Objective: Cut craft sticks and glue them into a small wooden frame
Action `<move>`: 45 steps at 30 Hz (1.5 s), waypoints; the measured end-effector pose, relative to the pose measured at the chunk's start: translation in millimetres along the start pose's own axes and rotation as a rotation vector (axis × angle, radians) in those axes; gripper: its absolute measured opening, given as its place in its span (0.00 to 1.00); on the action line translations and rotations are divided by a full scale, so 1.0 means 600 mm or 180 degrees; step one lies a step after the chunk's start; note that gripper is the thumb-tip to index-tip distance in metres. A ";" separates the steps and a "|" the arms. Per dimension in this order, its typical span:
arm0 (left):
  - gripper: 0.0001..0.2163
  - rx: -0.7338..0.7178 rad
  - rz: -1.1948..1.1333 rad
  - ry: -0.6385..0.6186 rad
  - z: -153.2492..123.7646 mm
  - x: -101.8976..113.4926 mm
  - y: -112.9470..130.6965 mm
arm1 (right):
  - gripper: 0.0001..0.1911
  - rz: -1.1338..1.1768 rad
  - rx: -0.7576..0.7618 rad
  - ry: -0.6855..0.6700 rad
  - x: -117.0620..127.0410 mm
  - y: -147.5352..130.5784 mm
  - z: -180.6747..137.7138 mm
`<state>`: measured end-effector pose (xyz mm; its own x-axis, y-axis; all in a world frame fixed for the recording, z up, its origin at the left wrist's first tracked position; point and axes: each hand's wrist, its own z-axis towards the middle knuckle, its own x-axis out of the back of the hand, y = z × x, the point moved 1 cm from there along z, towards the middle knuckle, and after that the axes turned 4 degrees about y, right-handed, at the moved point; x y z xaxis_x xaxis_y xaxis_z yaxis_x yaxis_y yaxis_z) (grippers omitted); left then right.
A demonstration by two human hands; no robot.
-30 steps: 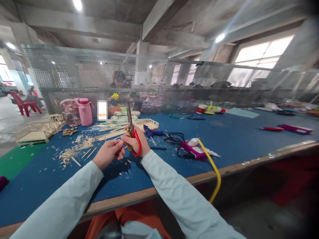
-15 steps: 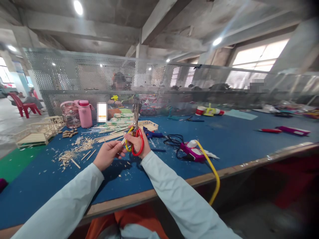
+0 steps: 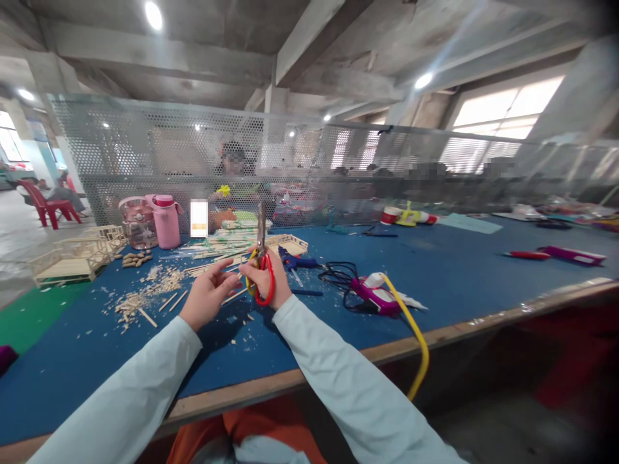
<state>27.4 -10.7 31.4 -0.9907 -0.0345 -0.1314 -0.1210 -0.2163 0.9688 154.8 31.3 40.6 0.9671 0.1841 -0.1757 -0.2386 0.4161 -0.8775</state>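
My right hand (image 3: 275,280) is wrapped round scissors (image 3: 265,283) with one red and one yellow handle loop, their metal blades pointing up and away. Close to its left, my left hand (image 3: 209,295) is raised over the table, thumb and fingers apart, with nothing visible between them. A thin wooden stick (image 3: 235,296) shows just below the left fingertips; whether it lies on the table or is in the air I cannot tell. Behind the hands lies a pile of wooden sticks (image 3: 231,240), and a small stick-built frame (image 3: 289,245) sits beyond the scissors.
Wood scraps (image 3: 130,306) and peanuts (image 3: 137,259) lie left. Stick-built models (image 3: 68,261), a pink bottle (image 3: 166,222) and a clear jug (image 3: 140,225) stand farther left. Right are a blue glue gun (image 3: 300,260) and purple power strip (image 3: 380,298) with yellow cable (image 3: 420,351). Mesh partition (image 3: 184,148) behind.
My left fingers have let go of the sticks they pinched and spread apart, drawing slightly left. A stick now shows below them. My right hand keeps the scissors in nearly the same place.
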 end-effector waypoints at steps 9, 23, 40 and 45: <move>0.24 0.0400 0.0382 -0.0488 0.001 0.003 -0.002 | 0.21 -0.0510 0.0128 -0.0445 -0.005 0.009 -0.009; 0.10 0.0748 -0.0537 -0.0089 0.003 0.005 0.007 | 0.17 -0.0179 0.0145 -0.0254 0.007 0.000 -0.002; 0.17 0.0463 -0.0358 -0.0162 -0.002 0.007 0.024 | 0.25 -0.3387 0.1059 -0.1748 0.057 -0.097 -0.021; 0.15 0.0248 -0.0169 -0.0059 -0.003 0.001 0.025 | 0.28 -0.3487 0.1257 -0.1652 0.057 -0.093 -0.035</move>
<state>25.4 -15.9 45.2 -0.9837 -0.0068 -0.1797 -0.1770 -0.1408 0.9741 203.1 -4.0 74.1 0.5474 -0.1342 0.8260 0.5628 0.7896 -0.2446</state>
